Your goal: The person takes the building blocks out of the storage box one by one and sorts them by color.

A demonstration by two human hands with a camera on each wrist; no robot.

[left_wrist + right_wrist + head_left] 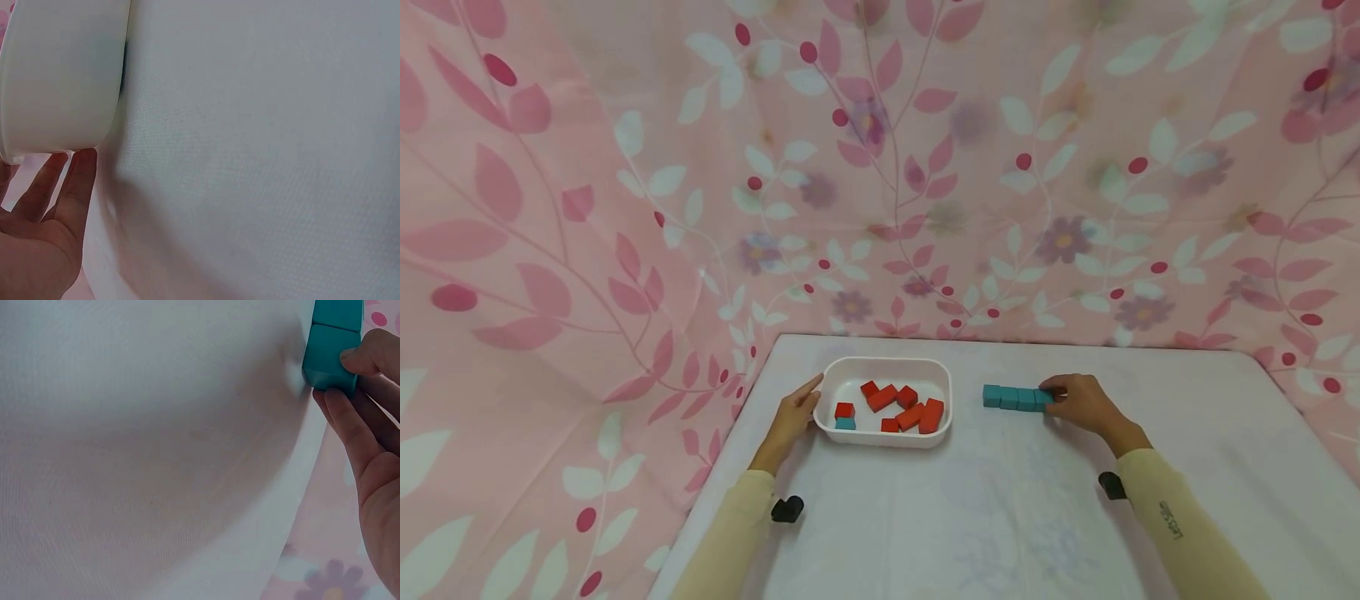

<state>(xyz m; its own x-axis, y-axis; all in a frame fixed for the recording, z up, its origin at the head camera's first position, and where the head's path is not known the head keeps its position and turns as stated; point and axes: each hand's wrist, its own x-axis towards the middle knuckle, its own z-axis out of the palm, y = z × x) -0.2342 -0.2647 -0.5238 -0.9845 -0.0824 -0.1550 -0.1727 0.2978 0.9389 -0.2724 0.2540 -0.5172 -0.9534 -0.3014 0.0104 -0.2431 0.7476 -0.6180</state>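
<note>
A row of several teal blocks (1009, 398) lies on the table right of the white tray (883, 362). My right hand (1086, 404) is at the row's right end; its thumb and fingertips pinch the end block (331, 355), as the right wrist view shows. My left hand (792, 423) touches the tray's left end with extended fingers. In the left wrist view the fingertips of that hand (47, 231) rest against the tray's outer wall (65, 81). Inside the tray are several red blocks (932, 416) and a teal block (845, 424) beside a small red one (844, 410).
A white cloth covers the table (925, 517). Pink floral fabric (895, 167) hangs behind the table's back edge and along the left side. Dark wrist cameras sit at both cuffs, the left one (787, 509) and the right one (1112, 485).
</note>
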